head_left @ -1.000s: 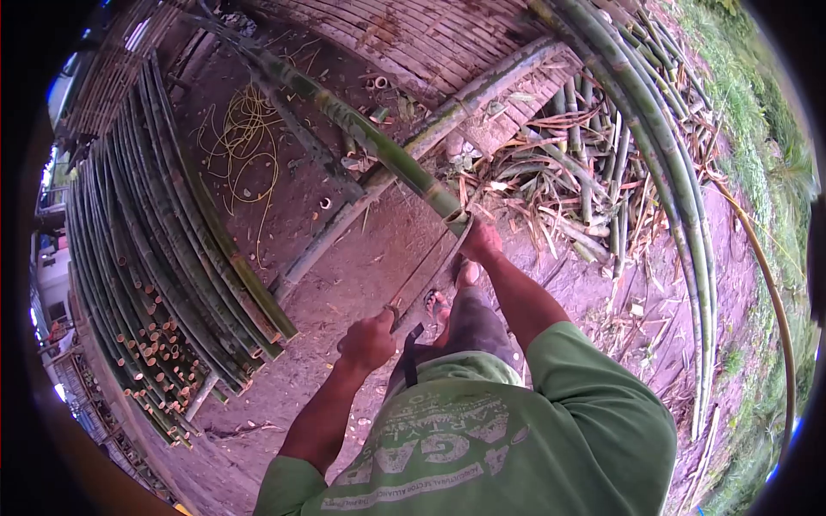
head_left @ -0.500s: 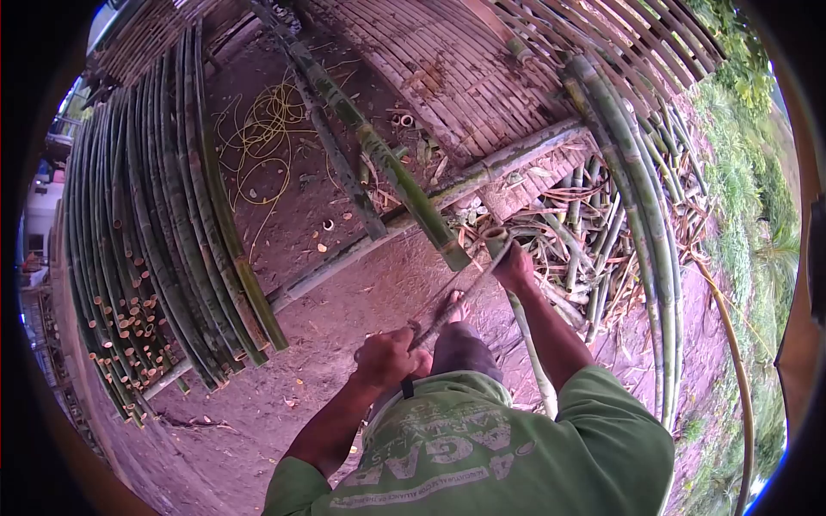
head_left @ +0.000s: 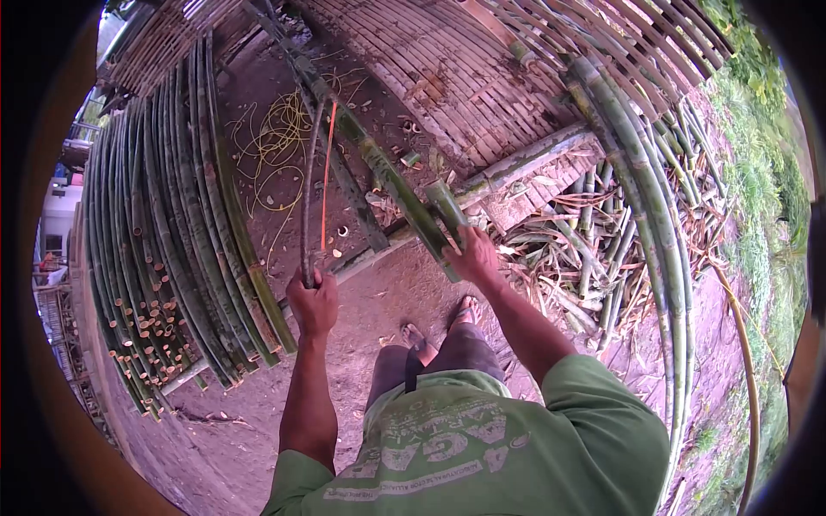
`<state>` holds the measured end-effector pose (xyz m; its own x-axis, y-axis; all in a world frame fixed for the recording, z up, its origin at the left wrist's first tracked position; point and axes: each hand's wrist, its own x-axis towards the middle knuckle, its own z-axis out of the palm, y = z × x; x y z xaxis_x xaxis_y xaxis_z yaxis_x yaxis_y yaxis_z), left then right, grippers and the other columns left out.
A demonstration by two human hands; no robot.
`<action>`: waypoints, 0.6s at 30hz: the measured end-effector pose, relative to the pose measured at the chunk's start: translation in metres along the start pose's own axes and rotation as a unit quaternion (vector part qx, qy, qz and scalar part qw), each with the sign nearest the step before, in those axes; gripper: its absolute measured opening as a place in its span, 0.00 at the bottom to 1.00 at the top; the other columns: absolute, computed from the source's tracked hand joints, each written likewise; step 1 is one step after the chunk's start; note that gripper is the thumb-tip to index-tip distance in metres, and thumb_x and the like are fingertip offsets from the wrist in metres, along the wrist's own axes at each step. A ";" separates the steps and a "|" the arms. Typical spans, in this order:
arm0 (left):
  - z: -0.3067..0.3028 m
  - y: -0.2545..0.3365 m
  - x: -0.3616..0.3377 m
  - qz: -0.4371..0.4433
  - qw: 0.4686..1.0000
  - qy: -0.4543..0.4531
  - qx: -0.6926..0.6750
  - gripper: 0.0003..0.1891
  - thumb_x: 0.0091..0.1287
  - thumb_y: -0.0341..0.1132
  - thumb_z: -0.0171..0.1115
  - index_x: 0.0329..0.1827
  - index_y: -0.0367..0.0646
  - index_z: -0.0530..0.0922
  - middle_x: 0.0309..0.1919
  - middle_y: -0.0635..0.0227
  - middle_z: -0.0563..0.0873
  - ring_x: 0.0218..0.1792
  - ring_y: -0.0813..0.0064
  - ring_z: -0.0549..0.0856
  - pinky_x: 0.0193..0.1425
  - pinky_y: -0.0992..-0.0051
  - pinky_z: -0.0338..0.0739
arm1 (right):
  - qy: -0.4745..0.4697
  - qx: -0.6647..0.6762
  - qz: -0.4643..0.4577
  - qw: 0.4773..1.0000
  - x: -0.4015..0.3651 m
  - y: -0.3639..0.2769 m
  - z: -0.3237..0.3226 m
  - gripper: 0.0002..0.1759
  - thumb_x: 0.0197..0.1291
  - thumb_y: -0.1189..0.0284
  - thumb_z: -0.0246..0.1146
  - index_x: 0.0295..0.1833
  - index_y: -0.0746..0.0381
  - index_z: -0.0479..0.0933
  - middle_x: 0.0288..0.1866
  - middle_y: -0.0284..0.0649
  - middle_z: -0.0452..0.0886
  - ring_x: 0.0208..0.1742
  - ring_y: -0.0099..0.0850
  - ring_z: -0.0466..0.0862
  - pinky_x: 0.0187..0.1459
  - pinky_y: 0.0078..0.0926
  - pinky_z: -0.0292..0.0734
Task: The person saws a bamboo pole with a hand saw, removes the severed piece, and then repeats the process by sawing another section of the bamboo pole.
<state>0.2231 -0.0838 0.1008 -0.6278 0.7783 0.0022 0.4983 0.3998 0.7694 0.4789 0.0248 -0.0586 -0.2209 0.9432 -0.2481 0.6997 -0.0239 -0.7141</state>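
Observation:
My left hand (head_left: 313, 303) is closed around the lower end of a bow saw (head_left: 311, 185), which stands up in front of me with its dark frame on the left and its thin orange blade on the right. Fingers of my right hand (head_left: 475, 256) wrap the near end of a short green bamboo piece (head_left: 444, 206). This piece lies alongside a long green bamboo pole (head_left: 391, 176), close to the pole's near end. Part of the piece's near end is hidden by my hand.
Many long bamboo poles (head_left: 185, 224) lean in a row at the left. A slatted bamboo platform (head_left: 456, 86) lies ahead, with a horizontal beam (head_left: 529, 156) along its edge. Bamboo offcuts (head_left: 594, 249) are heaped at the right. Yellow cord (head_left: 275, 138) lies on the ground.
My left hand has swung the saw from low across my body up to the left. My right hand has moved left, bringing the bamboo beside the long pole.

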 end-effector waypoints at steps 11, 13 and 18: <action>-0.057 -0.110 0.003 -0.071 0.997 -0.037 0.018 0.08 0.53 0.30 0.59 0.22 0.38 0.69 0.15 0.70 0.69 0.19 0.78 0.67 0.23 0.70 0.63 | -0.292 0.271 0.190 0.897 -0.052 -0.061 0.025 0.25 0.39 0.63 0.72 0.42 0.68 0.80 0.31 0.41 0.83 0.29 0.29 0.83 0.31 0.27 0.79; -0.082 -0.122 0.010 -0.047 0.999 -0.023 -0.004 0.09 0.53 0.30 0.59 0.22 0.37 0.68 0.14 0.70 0.70 0.18 0.77 0.68 0.23 0.69 0.63 | -0.307 0.250 0.123 0.910 -0.069 -0.085 0.061 0.23 0.41 0.64 0.73 0.41 0.69 0.80 0.31 0.40 0.83 0.28 0.28 0.83 0.29 0.25 0.79; -0.129 -0.150 0.033 -0.075 0.997 0.017 0.022 0.09 0.53 0.29 0.59 0.21 0.38 0.67 0.14 0.71 0.69 0.18 0.79 0.66 0.22 0.71 0.61 | -0.332 0.234 0.210 0.889 -0.097 -0.125 0.160 0.26 0.40 0.65 0.71 0.47 0.66 0.78 0.36 0.44 0.83 0.36 0.36 0.85 0.38 0.35 0.82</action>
<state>0.0504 -0.1804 0.0678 -0.7163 0.6921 -0.0888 0.4228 0.5318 0.7338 0.3041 -0.1171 -0.0502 -0.4687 0.4186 -0.7779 0.4907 -0.6089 -0.6233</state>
